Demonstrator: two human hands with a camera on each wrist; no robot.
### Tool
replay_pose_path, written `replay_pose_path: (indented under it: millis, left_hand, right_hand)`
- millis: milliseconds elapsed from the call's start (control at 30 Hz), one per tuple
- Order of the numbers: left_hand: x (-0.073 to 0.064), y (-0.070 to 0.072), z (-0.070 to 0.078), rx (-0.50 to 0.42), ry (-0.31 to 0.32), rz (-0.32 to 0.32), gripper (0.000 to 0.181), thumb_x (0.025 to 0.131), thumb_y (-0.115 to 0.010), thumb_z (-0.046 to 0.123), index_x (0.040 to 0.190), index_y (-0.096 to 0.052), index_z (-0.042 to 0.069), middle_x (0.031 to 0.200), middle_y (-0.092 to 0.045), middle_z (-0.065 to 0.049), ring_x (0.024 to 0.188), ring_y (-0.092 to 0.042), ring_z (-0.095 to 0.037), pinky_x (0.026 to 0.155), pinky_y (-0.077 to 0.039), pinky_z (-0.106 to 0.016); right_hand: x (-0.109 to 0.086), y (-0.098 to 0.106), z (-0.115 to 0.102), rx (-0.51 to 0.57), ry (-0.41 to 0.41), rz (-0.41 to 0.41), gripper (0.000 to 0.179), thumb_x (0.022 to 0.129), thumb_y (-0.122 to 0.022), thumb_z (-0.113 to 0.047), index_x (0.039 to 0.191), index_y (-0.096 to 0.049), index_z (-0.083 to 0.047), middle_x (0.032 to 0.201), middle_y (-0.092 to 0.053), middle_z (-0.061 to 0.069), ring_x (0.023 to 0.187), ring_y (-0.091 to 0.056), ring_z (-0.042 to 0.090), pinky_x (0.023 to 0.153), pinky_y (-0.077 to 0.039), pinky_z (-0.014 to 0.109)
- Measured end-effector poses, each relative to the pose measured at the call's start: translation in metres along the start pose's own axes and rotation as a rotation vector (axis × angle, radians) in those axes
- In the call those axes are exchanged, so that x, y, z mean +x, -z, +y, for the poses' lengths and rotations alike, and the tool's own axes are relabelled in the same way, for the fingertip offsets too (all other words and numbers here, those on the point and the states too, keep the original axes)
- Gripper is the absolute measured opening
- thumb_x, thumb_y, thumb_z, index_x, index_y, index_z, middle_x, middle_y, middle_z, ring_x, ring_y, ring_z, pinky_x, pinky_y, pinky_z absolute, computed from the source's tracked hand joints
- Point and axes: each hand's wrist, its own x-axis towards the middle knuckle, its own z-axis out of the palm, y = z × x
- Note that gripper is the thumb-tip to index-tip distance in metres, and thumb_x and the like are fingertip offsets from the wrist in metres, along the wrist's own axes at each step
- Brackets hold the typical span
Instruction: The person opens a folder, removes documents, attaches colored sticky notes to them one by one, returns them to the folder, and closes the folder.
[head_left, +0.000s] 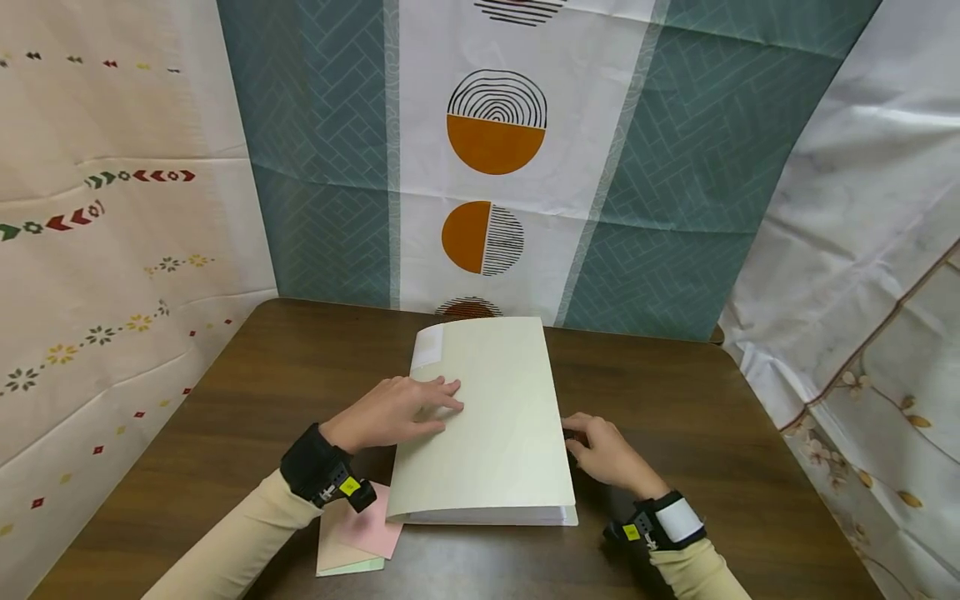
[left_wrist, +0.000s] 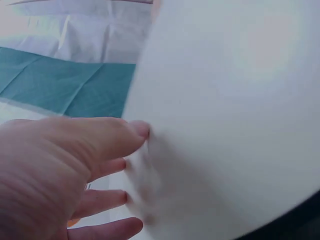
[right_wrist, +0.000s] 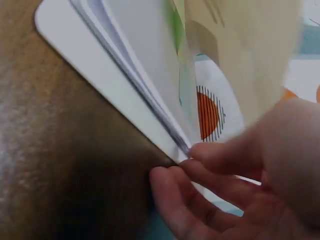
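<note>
A pale cream folder (head_left: 495, 417) lies on the table, its front cover bowed up slightly over white sheets. My left hand (head_left: 405, 408) rests on the cover near its left edge, fingers spread; in the left wrist view the fingertips (left_wrist: 137, 131) touch the pale cover. At the folder's right edge, my right hand (head_left: 603, 450) has its thumb and fingers curled. The right wrist view shows that thumb (right_wrist: 220, 155) and a finger pinching the edge where the stacked sheets (right_wrist: 135, 75) meet the back cover (right_wrist: 95, 75).
Pink (head_left: 378, 525), beige and green paper pieces overlap on the brown table (head_left: 225, 475), beside the folder's lower left corner and under my left wrist. A white label (head_left: 427, 346) sits at the cover's top left. Patterned cloths (head_left: 322, 167) hang behind the table and at both sides.
</note>
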Motion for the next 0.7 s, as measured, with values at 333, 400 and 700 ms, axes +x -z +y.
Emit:
replay_pose_path:
  millis: [333,400,700]
  left_hand:
    - [0.006,-0.022,0.011,0.13,0.039,-0.087,0.034,0.103,-0.082,0.025,0.137,-0.083,0.02,0.162,-0.067,-0.009,0.149,-0.067,-0.036,0.055,-0.019,-0.022]
    - [0.006,-0.025,0.012,0.146,0.038,-0.086,0.034,0.104,-0.082,0.026,0.138,-0.083,0.021,0.162,-0.067,-0.008,0.154,-0.063,-0.036,0.054,-0.018,-0.022]
    - [0.005,-0.026,0.008,0.172,0.055,-0.075,0.034,0.103,-0.083,0.027,0.137,-0.083,0.024,0.161,-0.069,-0.005,0.137,-0.074,-0.031,0.054,-0.016,-0.023]
  right_hand:
    - [-0.002,-0.008,-0.002,-0.04,-0.041,0.051,0.047,0.107,-0.079,-0.024,0.148,-0.073,-0.003,0.131,-0.073,0.023,0.083,-0.056,0.011,0.066,-0.047,0.023]
    - [-0.003,-0.011,-0.003,-0.072,-0.034,0.056,0.049,0.102,-0.085,-0.024,0.145,-0.075,-0.003,0.139,-0.069,0.021,0.085,-0.053,0.013,0.066,-0.044,0.024]
    - [0.0,-0.015,-0.006,-0.073,-0.046,0.061,0.058,0.094,-0.093,-0.022,0.145,-0.075,-0.001,0.144,-0.065,0.024,0.094,-0.055,0.018,0.069,-0.048,0.025]
